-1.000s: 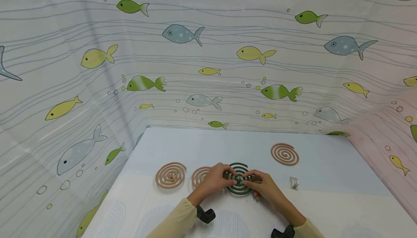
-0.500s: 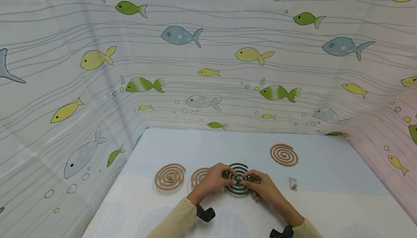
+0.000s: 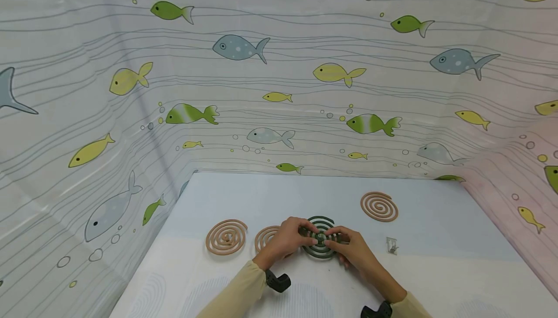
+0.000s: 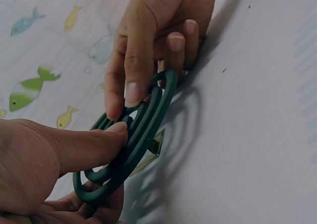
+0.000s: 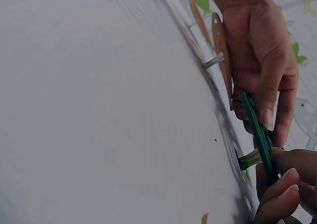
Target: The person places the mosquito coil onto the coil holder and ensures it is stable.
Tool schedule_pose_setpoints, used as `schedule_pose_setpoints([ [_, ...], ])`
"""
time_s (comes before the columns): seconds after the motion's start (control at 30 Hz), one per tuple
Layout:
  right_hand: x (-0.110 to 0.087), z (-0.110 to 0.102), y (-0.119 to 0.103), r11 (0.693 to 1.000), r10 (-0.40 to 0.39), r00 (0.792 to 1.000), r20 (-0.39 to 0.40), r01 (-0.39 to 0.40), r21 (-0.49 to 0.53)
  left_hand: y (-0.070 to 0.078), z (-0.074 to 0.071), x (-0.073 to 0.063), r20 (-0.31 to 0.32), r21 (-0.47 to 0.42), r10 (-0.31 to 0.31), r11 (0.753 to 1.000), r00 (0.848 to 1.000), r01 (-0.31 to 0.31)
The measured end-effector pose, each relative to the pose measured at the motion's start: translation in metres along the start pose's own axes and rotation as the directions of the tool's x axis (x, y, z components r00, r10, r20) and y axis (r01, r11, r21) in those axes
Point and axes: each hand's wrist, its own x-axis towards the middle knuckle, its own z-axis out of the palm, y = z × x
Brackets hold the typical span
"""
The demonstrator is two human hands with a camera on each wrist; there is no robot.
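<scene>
Both hands work on a dark green mosquito coil (image 3: 321, 257). My left hand (image 3: 288, 238) pinches it from the left, thumb on top and fingers beneath. From the other side, my right hand (image 3: 358, 250) holds it with thumb and index finger close to the centre. In the left wrist view the green coil (image 4: 157, 116) is tilted, seen almost along its edge. A small metal stand (image 5: 249, 159) juts from its underside toward the table in the right wrist view. Fingers hide part of the coil's middle.
On the white table (image 3: 261, 192), a brown coil (image 3: 212, 247) on a stand lies at left. Another brown coil (image 3: 260, 241) is partly behind my left hand. A third brown coil (image 3: 378, 207) lies back right, with a loose metal stand (image 3: 392, 246) in front of it.
The green coil has turned and shifted slightly, with my left hand moving a little along with it. Both hands keep their grip. The head view has drifted slightly.
</scene>
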Motion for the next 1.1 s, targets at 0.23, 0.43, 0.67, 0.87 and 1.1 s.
schedule_pose_setpoints([
  [0.23, 0.0003, 0.0005, -0.0006, 1.0, 0.004, 1.0, -0.021, -0.004, -0.008, -0.0015, 0.0003, 0.0014, 0.014, -0.04, -0.016, 0.999, 1.0, 0.017],
  [0.43, 0.0013, 0.0004, -0.0007, 1.0, 0.022, 0.999, -0.028, -0.022, -0.014, -0.0023, -0.0002, 0.002, 0.033, -0.075, -0.031, 0.997, 0.999, 0.034],
  [0.67, 0.0006, -0.0004, -0.0007, 1.0, 0.013, 1.0, -0.016, -0.013, -0.02, -0.0049, 0.001, 0.0035, 0.04, -0.113, -0.036, 0.993, 0.999, 0.041],
  [0.87, -0.0007, -0.001, -0.0005, 1.0, 0.005, 1.0, -0.02, -0.005, -0.02, -0.002, 0.0006, 0.002, 0.024, -0.11, -0.04, 0.993, 0.999, 0.042],
  [1.1, -0.0036, -0.0042, -0.0025, 0.998, -0.008, 0.998, -0.063, 0.004, -0.066, 0.0038, -0.0047, 0.0031, -0.03, -0.08, -0.047, 0.996, 0.998, 0.045],
])
